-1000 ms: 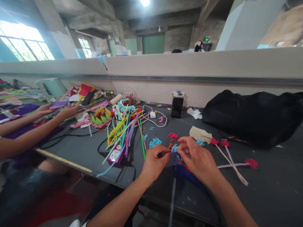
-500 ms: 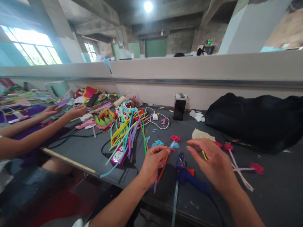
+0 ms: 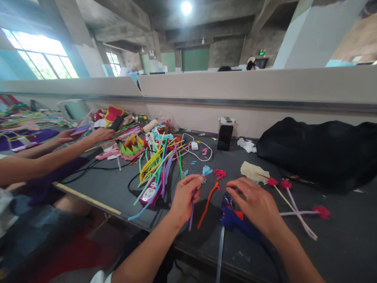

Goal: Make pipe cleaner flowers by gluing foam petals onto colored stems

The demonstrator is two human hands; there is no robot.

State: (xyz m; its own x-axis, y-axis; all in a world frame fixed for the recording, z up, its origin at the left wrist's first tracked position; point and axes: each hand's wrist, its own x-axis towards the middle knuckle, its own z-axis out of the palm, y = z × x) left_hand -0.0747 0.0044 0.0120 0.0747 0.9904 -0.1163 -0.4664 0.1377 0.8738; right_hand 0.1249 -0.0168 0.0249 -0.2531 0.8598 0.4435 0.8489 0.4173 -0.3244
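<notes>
My left hand [image 3: 187, 192] pinches a purple pipe cleaner [image 3: 191, 216] topped by a blue tufted flower head [image 3: 206, 170]. Beside it an orange pipe cleaner [image 3: 207, 206] lies on the dark table. My right hand [image 3: 256, 202] hovers over the blue glue gun [image 3: 228, 214], its fingers bent and apart with nothing visible between them. A clear glue stick [image 3: 220, 251] sticks out of the gun's back end toward me. Small red pieces [image 3: 220, 173] lie just beyond the hands. Pink-red flowers on pale stems [image 3: 294, 206] rest to the right.
Pipe cleaners [image 3: 160, 165] of many colours are heaped left of centre over a purple power strip [image 3: 149, 193]. A phone [image 3: 225, 137] stands against a white holder near the partition. A large black bag [image 3: 318, 151] fills the back right. At left, a co-worker's hands [image 3: 100, 135] handle something purple.
My left hand has drawn the blue flower left and slightly up, away from the orange pipe cleaner. My right hand has shifted left over the glue gun.
</notes>
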